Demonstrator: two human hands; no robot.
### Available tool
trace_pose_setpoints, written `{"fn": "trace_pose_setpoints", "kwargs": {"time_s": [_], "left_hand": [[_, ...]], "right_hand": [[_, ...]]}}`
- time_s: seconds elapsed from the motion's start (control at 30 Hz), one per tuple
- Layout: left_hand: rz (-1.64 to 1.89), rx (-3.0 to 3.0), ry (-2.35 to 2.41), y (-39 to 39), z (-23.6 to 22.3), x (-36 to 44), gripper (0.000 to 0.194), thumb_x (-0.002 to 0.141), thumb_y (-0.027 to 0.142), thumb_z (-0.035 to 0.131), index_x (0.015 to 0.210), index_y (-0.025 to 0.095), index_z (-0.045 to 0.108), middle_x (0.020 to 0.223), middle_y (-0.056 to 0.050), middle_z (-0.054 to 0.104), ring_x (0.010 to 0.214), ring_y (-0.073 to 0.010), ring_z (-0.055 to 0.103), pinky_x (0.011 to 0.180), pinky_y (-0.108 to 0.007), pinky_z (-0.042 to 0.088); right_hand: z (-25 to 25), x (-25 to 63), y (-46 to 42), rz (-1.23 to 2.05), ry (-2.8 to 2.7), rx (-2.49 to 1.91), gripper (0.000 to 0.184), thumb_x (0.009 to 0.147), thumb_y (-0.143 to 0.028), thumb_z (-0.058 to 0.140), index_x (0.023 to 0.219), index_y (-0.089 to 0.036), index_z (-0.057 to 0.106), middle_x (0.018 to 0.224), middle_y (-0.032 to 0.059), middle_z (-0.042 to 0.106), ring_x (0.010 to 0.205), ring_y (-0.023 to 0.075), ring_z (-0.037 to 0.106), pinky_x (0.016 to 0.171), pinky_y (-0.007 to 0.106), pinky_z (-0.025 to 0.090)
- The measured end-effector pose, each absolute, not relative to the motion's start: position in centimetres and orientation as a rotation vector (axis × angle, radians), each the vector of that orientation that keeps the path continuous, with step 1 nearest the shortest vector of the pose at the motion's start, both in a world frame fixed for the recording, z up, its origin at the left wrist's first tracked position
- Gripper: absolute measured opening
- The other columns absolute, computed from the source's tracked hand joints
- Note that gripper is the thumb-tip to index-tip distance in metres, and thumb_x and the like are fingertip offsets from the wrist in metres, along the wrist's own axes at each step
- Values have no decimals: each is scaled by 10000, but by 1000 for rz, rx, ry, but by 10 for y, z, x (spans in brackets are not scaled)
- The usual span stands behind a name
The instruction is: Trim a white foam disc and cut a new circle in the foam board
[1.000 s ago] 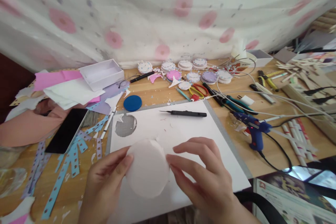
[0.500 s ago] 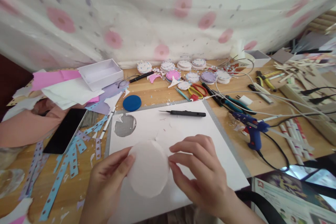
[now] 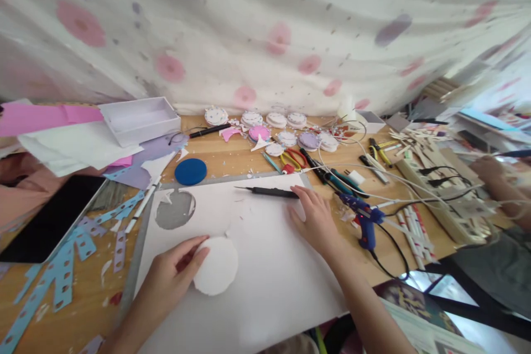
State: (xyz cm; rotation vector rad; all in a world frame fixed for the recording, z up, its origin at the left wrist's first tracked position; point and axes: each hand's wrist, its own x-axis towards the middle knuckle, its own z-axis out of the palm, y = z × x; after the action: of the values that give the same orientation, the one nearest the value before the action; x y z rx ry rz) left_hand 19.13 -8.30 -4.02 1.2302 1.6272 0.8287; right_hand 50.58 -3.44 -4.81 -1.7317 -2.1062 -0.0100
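My left hand (image 3: 174,268) pinches the left edge of a white round foam disc (image 3: 216,266), which lies low on a large white sheet (image 3: 274,282). The sheet has a round hole (image 3: 175,210) cut near its far left corner. My right hand (image 3: 314,218) is stretched flat across the sheet's far right part. Its fingertips touch the handle end of a black craft knife (image 3: 267,192) lying along the sheet's far edge. The fingers are apart and are not wrapped round the knife.
A blue glue gun (image 3: 365,221) with cables lies right of the sheet. Behind it are red scissors (image 3: 292,157), pliers, decorated round discs (image 3: 274,120), a blue disc (image 3: 190,171) and a white box (image 3: 139,119). A phone (image 3: 50,218) and paper strips lie left. Another person's hand (image 3: 493,171) is at far right.
My right hand let go of the disc and moved away to the knife's handle. My left hand kept the disc and brought it down and left. The view swung right.
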Motion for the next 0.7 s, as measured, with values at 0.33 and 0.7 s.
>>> {"fn": "trace_pose_setpoints", "kwargs": {"time_s": [0.33, 0.7], "left_hand": [[719, 1196, 1481, -82, -31, 168, 357, 687, 457, 727, 937, 207, 770, 705, -35, 710, 549, -159, 573, 439, -186, 410], [526, 1258, 1388, -82, -30, 154, 388, 769, 516, 645, 978, 201, 736, 767, -35, 694, 613, -154, 560, 459, -173, 388]], "right_hand": [[-42, 525, -9, 58, -2115, -1617, 204, 924, -281, 504, 995, -176, 664, 903, 102, 657, 880, 259, 612, 808, 387, 496], [-37, 499, -10, 175, -1977, -1561, 190, 897, -207, 472, 977, -153, 636, 1044, 154, 615, 1019, 279, 568, 922, 468, 450]]}}
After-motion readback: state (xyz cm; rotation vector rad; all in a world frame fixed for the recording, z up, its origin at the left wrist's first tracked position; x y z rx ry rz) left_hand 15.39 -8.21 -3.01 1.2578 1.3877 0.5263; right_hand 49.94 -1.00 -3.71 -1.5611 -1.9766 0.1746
